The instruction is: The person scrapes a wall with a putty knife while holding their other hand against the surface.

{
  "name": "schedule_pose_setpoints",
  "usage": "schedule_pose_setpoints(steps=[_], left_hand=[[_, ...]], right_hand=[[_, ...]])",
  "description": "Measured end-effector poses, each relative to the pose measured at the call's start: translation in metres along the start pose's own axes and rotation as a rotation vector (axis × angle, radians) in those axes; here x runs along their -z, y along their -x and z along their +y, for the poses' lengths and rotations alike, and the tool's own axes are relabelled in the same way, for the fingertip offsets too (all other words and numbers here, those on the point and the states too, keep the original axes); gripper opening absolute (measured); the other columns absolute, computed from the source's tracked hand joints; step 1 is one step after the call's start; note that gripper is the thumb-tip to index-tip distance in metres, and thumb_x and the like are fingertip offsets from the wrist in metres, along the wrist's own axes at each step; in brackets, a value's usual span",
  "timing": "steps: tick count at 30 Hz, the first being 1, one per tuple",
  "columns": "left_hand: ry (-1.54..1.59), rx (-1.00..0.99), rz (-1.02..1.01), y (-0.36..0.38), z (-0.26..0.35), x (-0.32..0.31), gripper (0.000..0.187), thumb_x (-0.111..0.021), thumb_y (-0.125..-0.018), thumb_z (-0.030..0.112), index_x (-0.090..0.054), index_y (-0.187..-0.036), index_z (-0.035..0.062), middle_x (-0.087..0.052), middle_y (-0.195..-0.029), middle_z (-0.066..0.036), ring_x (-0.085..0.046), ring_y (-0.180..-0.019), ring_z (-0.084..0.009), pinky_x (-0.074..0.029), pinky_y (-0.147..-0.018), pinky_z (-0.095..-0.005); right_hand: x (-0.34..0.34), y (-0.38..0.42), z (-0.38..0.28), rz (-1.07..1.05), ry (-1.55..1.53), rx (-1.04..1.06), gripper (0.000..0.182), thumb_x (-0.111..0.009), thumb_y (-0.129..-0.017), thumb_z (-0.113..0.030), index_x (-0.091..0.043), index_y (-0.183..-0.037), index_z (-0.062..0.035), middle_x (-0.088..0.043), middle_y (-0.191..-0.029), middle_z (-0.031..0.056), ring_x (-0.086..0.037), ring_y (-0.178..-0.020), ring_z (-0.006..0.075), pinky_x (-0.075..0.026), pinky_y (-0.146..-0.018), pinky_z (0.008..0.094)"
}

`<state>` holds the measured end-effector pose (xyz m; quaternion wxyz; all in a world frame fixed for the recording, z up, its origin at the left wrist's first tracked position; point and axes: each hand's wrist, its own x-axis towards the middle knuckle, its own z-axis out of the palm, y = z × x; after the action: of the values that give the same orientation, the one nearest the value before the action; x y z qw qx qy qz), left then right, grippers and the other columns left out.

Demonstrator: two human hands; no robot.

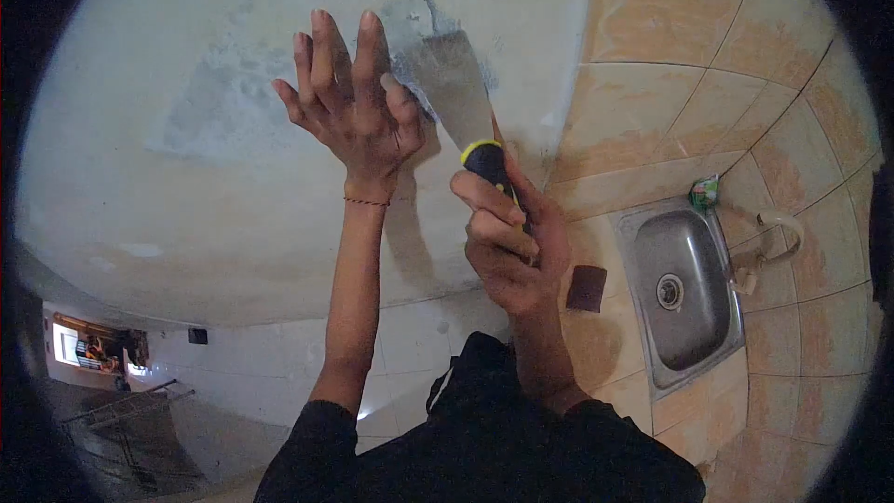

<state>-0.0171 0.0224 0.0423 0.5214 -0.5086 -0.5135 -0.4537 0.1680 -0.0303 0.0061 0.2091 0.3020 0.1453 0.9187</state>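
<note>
My right hand [512, 233] is wrapped round the black and yellow handle of a putty knife [452, 79]. Its wide metal blade points up and overlaps a grey, flaking patch [424, 14] on the pale wall [233, 224]. To the left of the blade, my left hand [358, 116] is raised against the wall with its fingers spread and holds nothing. A thin cord bracelet circles that wrist. Behind the left hand's fingers, a broad grey-blue worn area [223, 98] stretches to the left.
A steel sink [689, 293] is set in the tiled counter at right, with a faucet [778, 237] and a green packet [705, 192] beside it. A dark brown square [587, 288] lies on the counter. Orange-beige tiles [661, 28] cover the adjoining wall. A metal rack [126, 419] stands far left.
</note>
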Motion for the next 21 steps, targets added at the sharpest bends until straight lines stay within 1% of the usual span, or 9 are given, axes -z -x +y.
schedule_pose_setpoints(steps=[3, 7, 9, 14, 21], left_hand=[[0.021, -0.004, 0.013, -0.001, 0.001, -0.001, 0.052, -0.034, -0.095, 0.035, -0.057, -0.140, 0.0219, -0.045, -0.152, -0.011, -0.035, -0.142, -0.0283, -0.001, -0.122, -0.0461], [-0.003, -0.005, 0.006, -0.002, 0.000, 0.000, 0.052, -0.034, -0.096, 0.035, -0.059, -0.139, 0.0210, -0.045, -0.152, -0.010, -0.035, -0.143, -0.0281, -0.001, -0.122, -0.0456], [0.017, -0.005, 0.007, -0.001, 0.001, 0.000, 0.051, -0.035, -0.095, 0.034, -0.059, -0.138, 0.0205, -0.045, -0.152, -0.010, -0.034, -0.143, -0.0280, -0.001, -0.122, -0.0459], [0.001, -0.003, -0.011, 0.001, 0.000, 0.001, 0.052, -0.034, -0.095, 0.036, -0.058, -0.139, 0.0207, -0.044, -0.152, -0.011, -0.034, -0.143, -0.0283, -0.001, -0.122, -0.0464], [0.000, 0.005, -0.017, 0.000, -0.001, 0.001, 0.053, -0.035, -0.095, 0.037, -0.058, -0.140, 0.0217, -0.045, -0.152, -0.011, -0.035, -0.143, -0.0284, -0.001, -0.122, -0.0464]], right_hand=[[-0.005, -0.001, 0.005, 0.012, 0.009, 0.030, 0.030, -0.032, -0.109, -0.026, -0.036, -0.102, 0.0032, -0.038, -0.081, 0.0078, -0.041, -0.051, 0.0093, -0.035, -0.027, 0.0174], [0.000, 0.000, 0.004, -0.023, 0.011, 0.028, 0.030, -0.031, -0.109, -0.025, -0.038, -0.106, 0.0035, -0.038, -0.081, 0.0079, -0.042, -0.052, 0.0098, -0.034, -0.026, 0.0175], [-0.002, -0.003, 0.004, -0.018, 0.009, 0.030, 0.030, -0.031, -0.109, -0.026, -0.037, -0.103, 0.0030, -0.038, -0.081, 0.0076, -0.042, -0.051, 0.0100, -0.034, -0.026, 0.0176], [-0.004, 0.000, 0.006, 0.017, -0.080, 0.012, 0.034, -0.032, -0.109, -0.029, -0.034, -0.090, -0.0004, -0.037, -0.076, 0.0063, -0.041, -0.049, 0.0105, -0.032, -0.025, 0.0190], [-0.012, 0.000, 0.006, 0.040, -0.097, 0.017, 0.034, -0.034, -0.109, -0.029, -0.032, -0.088, -0.0023, -0.036, -0.073, 0.0056, -0.042, -0.049, 0.0105, -0.032, -0.025, 0.0200]])
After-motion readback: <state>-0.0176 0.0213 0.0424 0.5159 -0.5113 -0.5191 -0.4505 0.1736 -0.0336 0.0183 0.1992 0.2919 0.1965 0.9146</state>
